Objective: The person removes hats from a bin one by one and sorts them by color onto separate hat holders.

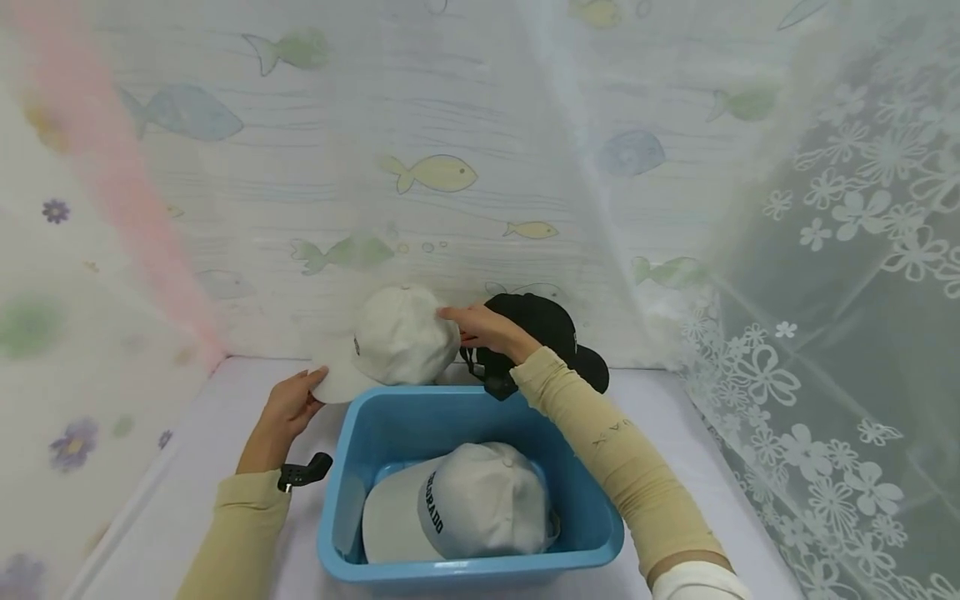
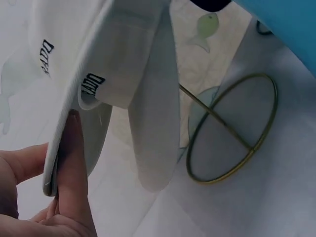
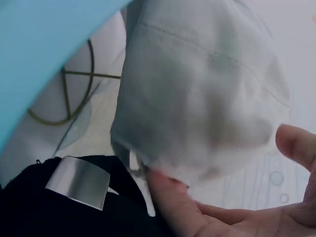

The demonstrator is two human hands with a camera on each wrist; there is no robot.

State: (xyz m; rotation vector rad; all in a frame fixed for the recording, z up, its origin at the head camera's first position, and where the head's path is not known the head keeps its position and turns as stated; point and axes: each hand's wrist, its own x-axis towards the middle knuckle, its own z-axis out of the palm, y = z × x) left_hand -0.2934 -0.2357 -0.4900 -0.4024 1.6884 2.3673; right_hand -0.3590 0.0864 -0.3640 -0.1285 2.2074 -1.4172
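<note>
Backdrop: pale curtain (image 1: 487, 108), printed with fish and thin wavy lines. Large blue fish (image 1: 193, 112) upper left; yellow fish (image 1: 442, 173) near centre, smaller yellow fish (image 1: 532, 229) lower right of it; green fish (image 1: 360, 252) below. Pink band (image 1: 127, 183) slants down the left side, purple flower (image 1: 73, 444) print beyond. Right: sheer curtain (image 1: 840, 333), white flowers (image 1: 806, 458). Bench (image 1: 697, 450) white-topped. Left wrist view: brass-coloured wire ring with crossbar (image 2: 227, 127).
</note>
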